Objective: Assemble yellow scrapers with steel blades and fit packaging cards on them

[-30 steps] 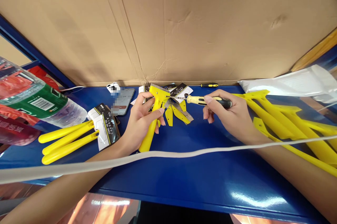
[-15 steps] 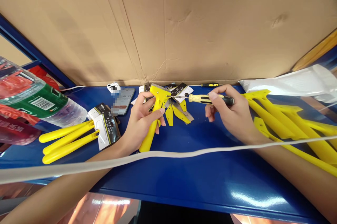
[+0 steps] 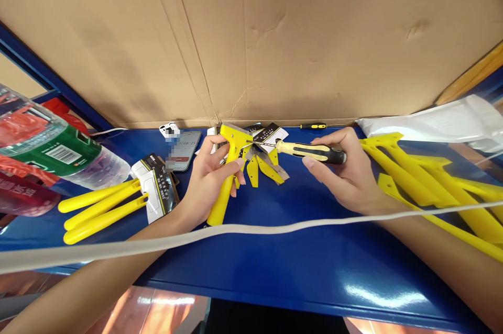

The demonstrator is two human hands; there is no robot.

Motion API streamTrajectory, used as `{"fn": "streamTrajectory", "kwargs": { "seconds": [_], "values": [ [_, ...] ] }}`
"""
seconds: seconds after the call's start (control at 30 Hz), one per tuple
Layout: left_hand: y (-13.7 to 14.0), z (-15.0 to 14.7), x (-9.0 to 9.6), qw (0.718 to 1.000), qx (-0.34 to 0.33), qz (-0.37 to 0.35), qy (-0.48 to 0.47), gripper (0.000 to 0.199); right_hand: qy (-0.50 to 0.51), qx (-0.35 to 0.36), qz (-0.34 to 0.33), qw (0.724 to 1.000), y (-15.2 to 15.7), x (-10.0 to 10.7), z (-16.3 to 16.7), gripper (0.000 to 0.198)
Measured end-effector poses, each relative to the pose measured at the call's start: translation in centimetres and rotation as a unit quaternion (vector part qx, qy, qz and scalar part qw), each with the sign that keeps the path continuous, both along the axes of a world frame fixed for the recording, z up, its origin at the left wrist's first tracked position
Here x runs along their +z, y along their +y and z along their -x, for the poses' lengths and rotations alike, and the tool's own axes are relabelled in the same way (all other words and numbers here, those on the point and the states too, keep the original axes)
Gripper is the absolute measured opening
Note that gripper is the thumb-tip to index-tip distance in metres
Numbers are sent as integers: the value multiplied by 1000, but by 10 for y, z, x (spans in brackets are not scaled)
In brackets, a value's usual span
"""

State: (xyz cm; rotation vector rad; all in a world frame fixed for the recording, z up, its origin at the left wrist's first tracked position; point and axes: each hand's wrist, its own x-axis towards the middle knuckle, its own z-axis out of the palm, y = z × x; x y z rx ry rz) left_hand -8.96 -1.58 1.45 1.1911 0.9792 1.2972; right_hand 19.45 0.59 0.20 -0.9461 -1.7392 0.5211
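Fingers of the left hand (image 3: pixel 212 179) wrap a yellow scraper (image 3: pixel 227 185) near the center of the frame as the right hand (image 3: pixel 349 174), right of center, grasps a screwdriver (image 3: pixel 304 151), its tip at the scraper's head.

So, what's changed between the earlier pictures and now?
The right hand has its thumb lower beside the screwdriver, whose handle looks turned. The screwdriver and yellow scraper head shifted slightly left. Nothing newly gripped or released; the left hand holds on, and phone and green-labelled bottle stayed put.
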Motion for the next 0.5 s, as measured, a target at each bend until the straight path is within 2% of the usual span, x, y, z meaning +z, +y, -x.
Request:
{"fn": "streamTrajectory", "kwargs": {
  "seconds": [0.5],
  "values": [
    [-1,-2,1,1000,7,12,2,54,2,5,49,999,0,1,2,31]
  ]
}}
